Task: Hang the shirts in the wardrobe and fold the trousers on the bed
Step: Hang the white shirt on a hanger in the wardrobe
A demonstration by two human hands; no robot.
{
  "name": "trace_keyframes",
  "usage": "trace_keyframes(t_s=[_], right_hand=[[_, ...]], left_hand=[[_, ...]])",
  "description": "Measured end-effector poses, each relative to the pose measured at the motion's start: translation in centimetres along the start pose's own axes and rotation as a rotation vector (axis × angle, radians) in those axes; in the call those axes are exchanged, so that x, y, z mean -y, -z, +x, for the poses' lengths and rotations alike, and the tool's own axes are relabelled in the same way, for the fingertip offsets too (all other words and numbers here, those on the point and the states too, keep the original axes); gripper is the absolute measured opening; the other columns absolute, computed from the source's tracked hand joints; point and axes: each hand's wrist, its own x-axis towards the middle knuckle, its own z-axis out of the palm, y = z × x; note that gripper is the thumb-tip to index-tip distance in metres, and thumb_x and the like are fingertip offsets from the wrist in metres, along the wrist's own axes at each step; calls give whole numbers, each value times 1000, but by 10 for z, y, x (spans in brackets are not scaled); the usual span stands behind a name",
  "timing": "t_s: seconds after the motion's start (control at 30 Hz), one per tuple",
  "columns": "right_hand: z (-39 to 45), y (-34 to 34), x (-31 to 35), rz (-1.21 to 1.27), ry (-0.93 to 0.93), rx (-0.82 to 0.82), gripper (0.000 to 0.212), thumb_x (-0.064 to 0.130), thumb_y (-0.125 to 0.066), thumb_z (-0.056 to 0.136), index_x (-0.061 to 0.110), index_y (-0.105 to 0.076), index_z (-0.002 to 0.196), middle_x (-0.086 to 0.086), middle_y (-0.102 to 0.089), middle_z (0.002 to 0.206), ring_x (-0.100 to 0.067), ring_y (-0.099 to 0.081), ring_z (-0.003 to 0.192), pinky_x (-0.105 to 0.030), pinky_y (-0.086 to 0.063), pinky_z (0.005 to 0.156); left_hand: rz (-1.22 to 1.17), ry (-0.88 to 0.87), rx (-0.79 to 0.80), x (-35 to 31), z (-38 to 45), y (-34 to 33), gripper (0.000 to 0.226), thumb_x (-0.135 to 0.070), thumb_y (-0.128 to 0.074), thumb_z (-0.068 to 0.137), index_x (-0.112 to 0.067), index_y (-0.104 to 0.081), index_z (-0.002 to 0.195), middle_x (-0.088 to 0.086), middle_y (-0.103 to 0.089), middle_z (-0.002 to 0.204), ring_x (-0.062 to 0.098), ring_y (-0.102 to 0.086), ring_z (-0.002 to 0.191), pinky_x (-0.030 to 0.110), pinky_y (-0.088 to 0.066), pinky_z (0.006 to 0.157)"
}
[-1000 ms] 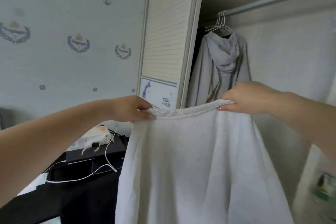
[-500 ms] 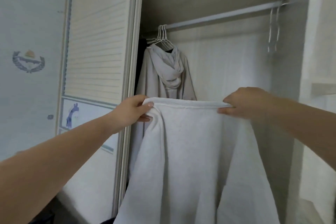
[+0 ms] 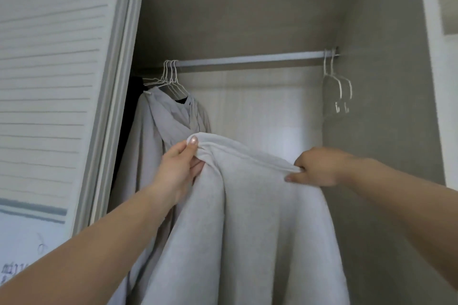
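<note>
Fingers [image 3: 192, 150] of left hand [image 3: 178, 171] pinch white shirt [image 3: 247, 218] at ribbed edge; right hand [image 3: 316, 167] grips same edge. Shirt held up before open wardrobe [image 3: 371, 131], below rail [image 3: 247, 60]. Step: hanging shirt, not yet on hanger. Next, likely: free one hand, take empty hanger [image 3: 340, 86] at rail's right end.

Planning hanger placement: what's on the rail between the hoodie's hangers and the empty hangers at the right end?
Nothing: in the head view the rail is bare between the hoodie's hangers and the empty hangers.
</note>
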Motion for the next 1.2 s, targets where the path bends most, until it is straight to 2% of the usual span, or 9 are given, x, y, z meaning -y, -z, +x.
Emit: trace_keyframes(t_s=[0.17,0.3,0.37,0.47,0.6,0.73,0.87,1.03,1.2], right_hand=[[39,16,-13,64,-87,18,56,73,-39,82,21,-58,73,9,-63,63,-4,-56,63,-25,-47,66],[61,40,-31,128,-153,-135,65,75,-27,85,20,-62,77,6,-62,69,-15,-57,74,-28,-43,65],[75,51,-43,6,-205,-244,59,68,-29,90,21,-65,92,2,-64,87,-21,-57,87,-29,-41,66],[94,60,-66,-242,-286,-394,45,52,-40,95,20,-61,119,-6,-56,122,-28,-53,112,-34,-42,84],[109,64,-97,-545,-415,-424,35,28,-46,94,17,-56,125,-10,-47,130,-29,-42,122,-37,-34,97],[119,62,-115,-645,-531,-415,40,15,-37,95,16,-48,133,-10,-46,133,-28,-42,121,-35,-32,95],[128,65,-124,-677,-594,-392,38,12,-37,95,18,-51,131,-9,-50,131,-27,-47,120,-34,-33,94],[132,67,-135,-613,-653,-351,34,9,-42,93,18,-59,120,-3,-62,122,-25,-59,115,-28,-35,78],[146,55,-141,-470,-693,-437,36,4,-33,94,9,-51,125,-11,-61,124,-31,-58,113,-30,-37,73]], left_hand=[[-202,-84,55,4,62,-33,21,-19,-46,100,-8,-62,93,5,-75,80,13,-73,77,22,-56,65],[-244,-134,60,5,105,-59,21,-19,-48,99,-7,-62,91,7,-75,80,16,-73,79,25,-58,68],[-258,-167,76,8,119,-69,22,-18,-47,100,-7,-61,87,6,-74,75,15,-72,74,26,-59,69],[-253,-184,80,15,137,-82,24,-18,-44,101,-9,-60,85,4,-71,70,12,-70,68,24,-59,65],[-169,-141,90,30,160,-90,16,-18,-49,99,-9,-62,97,4,-65,76,12,-63,67,23,-57,62],[-90,-105,186,42,190,-87,12,-19,-53,97,-12,-61,91,4,-60,77,14,-56,67,28,-48,68],[216,-164,132,46,227,-83,16,-12,-45,99,-18,-59,93,0,-57,87,11,-53,75,23,-43,73],[-211,-1,210,62,239,-85,33,-27,-44,99,-5,-67,89,11,-72,78,18,-70,67,17,-51,54],[-135,57,242,77,247,-78,36,-40,-55,93,-9,-73,95,9,-70,86,22,-67,73,24,-52,59]])
